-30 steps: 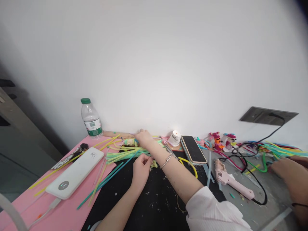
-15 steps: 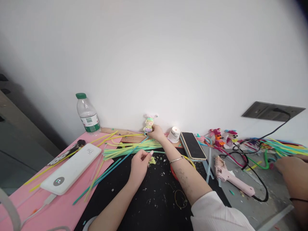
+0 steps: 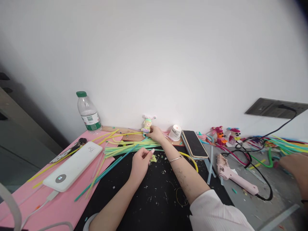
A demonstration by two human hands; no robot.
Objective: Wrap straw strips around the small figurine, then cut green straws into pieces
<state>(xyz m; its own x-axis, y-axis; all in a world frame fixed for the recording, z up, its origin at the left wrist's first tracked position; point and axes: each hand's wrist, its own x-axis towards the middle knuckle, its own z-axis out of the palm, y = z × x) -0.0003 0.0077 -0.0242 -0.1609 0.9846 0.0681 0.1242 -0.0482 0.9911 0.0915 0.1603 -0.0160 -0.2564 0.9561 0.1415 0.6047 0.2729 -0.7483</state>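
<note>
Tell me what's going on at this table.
Someone's right hand has its fingers at a small pastel figure, upright near the wall. Their left hand is over the black mat, fingertips beside a yellow-green tuft; any grip there is unclear. Pale green stems lie behind it. Another person's hand is at the far right.

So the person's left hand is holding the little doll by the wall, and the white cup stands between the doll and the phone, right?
Not quite: the head view shows the right hand holding the little doll by the wall, while the left hand is nearer the camera, beside a yellow-green scrap. The white cup does stand between the doll and the phone.
</note>
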